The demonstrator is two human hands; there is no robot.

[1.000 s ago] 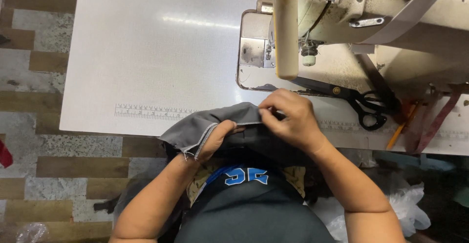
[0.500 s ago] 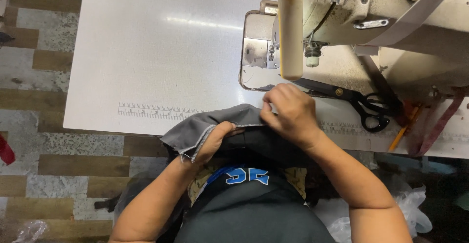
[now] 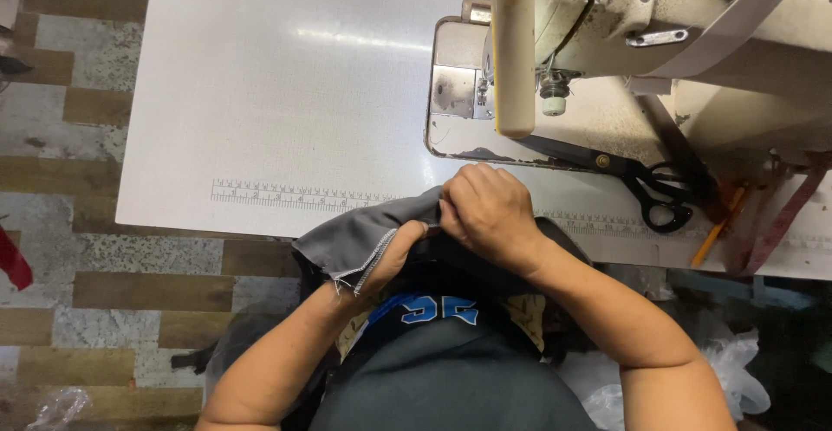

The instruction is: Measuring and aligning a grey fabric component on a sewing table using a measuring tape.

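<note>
Head view: both hands pinch the grey fabric [image 3: 364, 236] at the surface's [image 3: 286, 93] near edge, left hand [image 3: 392, 258] clamped underneath, right hand [image 3: 490, 214] gripping, apparently, its top fold; scissors [image 3: 654, 197] lie right.

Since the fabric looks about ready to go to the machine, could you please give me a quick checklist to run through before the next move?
1. Grey fabric gripped by both hands: ok, left hand under the stitched edge, right hand pinching on top.
2. Table in front of the sewing machine free of loose items: ok.
3. Scissors away from the hands: ok, lying to the right.
4. Needle threaded: cannot tell.
5. Fabric edges aligned: cannot tell, hidden under the right hand.
</note>
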